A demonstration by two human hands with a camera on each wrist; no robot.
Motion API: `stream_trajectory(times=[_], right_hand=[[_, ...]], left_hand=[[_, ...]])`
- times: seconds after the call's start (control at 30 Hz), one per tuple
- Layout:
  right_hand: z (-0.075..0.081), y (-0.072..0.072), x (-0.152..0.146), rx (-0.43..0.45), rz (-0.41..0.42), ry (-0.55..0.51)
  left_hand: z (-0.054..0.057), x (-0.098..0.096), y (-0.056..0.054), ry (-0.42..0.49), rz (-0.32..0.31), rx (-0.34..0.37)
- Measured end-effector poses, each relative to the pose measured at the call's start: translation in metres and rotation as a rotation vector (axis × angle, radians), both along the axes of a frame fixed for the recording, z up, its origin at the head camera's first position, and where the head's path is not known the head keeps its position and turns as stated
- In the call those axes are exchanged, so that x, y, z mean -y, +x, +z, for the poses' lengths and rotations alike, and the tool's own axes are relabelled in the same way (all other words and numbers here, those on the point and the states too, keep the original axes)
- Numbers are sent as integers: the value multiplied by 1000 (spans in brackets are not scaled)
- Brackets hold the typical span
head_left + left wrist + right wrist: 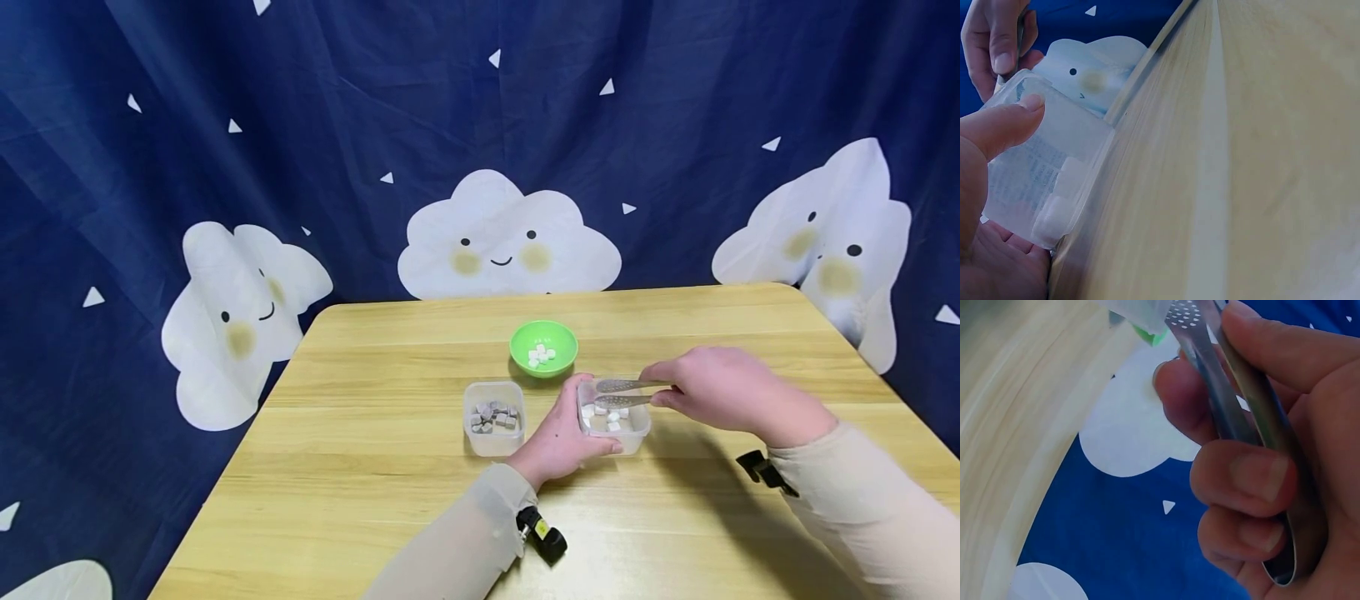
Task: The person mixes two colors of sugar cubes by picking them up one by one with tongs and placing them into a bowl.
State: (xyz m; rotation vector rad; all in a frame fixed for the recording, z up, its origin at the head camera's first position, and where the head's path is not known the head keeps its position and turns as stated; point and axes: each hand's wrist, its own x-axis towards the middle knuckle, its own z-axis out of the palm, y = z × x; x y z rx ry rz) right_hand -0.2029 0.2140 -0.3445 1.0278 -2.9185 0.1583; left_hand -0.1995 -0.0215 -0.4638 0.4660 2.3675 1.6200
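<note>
My left hand (557,440) grips a clear plastic box (633,444) around its left side, thumb along the near wall. White cubes (613,417) lie loose on the floor of the box. My right hand (716,392) holds metal tongs (1210,378), its fingers curled round both arms. The perforated tips of the tongs reach in over the box from the right, apart from each other, with no cube seen between them. In the left wrist view, more white cubes (1057,215) show through the box wall, and the tong tips are mostly hidden.
A green bowl (565,343) with several white cubes stands just behind the box. To the left sits a second clear box (493,447) holding grey cubes. Everything rests on a wooden table (360,433), backed by a dark blue curtain (337,125) with cloud prints.
</note>
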Motion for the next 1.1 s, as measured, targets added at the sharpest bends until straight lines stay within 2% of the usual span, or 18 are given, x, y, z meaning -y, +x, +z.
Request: stream_trajectory(times=[0.43,0.63,1.1], right_hand=[[-3,-1,19,-14,-36,84],[-3,-2,25,-37,-16,111],[9,1,12,-105,17,-10]], left_hand=[[-1,1,-1,-4,-10,-11],[-3,0,-1,2,-15,-20],[-3,0,-1,-9,-16,-33]])
